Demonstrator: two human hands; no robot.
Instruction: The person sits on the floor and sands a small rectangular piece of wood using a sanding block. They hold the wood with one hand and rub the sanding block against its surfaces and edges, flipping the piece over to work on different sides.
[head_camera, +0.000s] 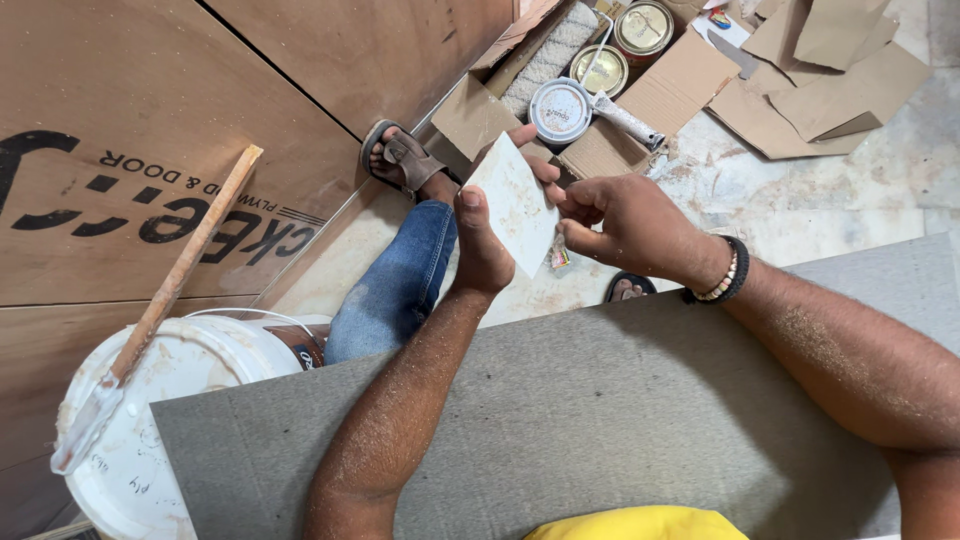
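Note:
My left hand (487, 240) grips a small white, worn rectangular sheet (515, 205), thumb on its near face and fingers behind it. My right hand (625, 225) pinches the sheet's right edge with fingertips; a beaded bracelet sits on that wrist. Both forearms, dusted with fine powder, reach over a large grey board (600, 420) that lies in front of me. The sheet is held above my leg in blue jeans (395, 285) and my sandalled foot (400, 160).
A white bucket (150, 440) with a wooden-handled tool (170, 290) stands at lower left. Plywood sheets (150, 120) lean at left. An open cardboard box (590, 90) holds tins and a paint roller. Flattened cardboard (810, 80) lies on the marble floor at upper right.

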